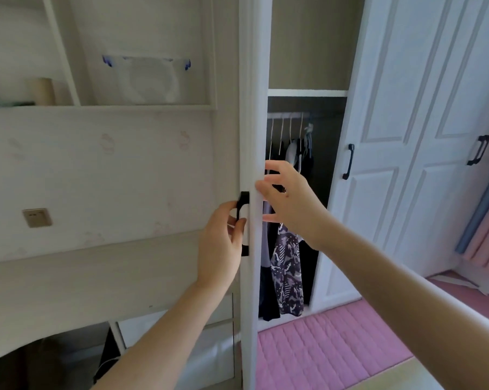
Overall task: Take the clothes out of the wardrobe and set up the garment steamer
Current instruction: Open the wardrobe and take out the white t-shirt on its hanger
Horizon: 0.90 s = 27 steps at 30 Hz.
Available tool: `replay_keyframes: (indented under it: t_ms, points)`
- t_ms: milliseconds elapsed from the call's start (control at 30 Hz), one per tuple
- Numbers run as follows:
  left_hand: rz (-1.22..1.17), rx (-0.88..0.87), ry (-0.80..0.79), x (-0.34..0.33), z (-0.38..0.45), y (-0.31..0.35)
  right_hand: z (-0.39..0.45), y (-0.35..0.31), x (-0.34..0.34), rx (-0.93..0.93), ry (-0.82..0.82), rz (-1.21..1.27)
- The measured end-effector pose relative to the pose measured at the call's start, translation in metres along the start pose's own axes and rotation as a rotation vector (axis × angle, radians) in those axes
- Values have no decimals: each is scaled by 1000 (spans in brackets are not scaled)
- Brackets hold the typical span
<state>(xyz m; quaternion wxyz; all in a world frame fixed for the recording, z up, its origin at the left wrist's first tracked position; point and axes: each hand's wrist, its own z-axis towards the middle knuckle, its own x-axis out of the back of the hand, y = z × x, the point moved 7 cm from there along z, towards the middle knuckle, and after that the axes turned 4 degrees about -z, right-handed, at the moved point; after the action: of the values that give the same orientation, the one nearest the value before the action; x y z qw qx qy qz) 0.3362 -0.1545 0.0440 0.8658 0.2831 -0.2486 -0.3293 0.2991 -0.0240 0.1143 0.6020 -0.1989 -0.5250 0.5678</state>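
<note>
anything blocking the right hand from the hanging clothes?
Nothing visible does. The left hand grips the black handle of the wardrobe door, seen edge-on to the left of the gap. The right hand is already at the opening, its fingers by the door's edge, with the hanging clothes directly behind it.

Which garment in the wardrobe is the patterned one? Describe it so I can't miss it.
Look into the open wardrobe, below the rail of hangers. The patterned garment hangs lowest, just under the right hand. Its dark purple fabric with white streaks stands out from the plain dark clothes beside it.
</note>
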Motion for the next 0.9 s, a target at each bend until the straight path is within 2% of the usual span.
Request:
replay_keyframes:
  t_ms: [200, 367, 633, 800, 900]
  points:
    - [45, 55, 33, -9, -6, 5, 3, 10, 13, -25, -43, 69]
    - [100, 87, 70, -7, -9, 11, 5, 19, 19, 21, -91, -72]
    - [114, -109, 237, 6, -30, 50, -3, 51, 59, 63, -133, -291]
    - [145, -246, 179, -18, -53, 79, -16, 85, 79, 22, -174, -338]
    - [177, -272, 118, -46, -59, 89, -19, 102, 92, 28, -184, -395]
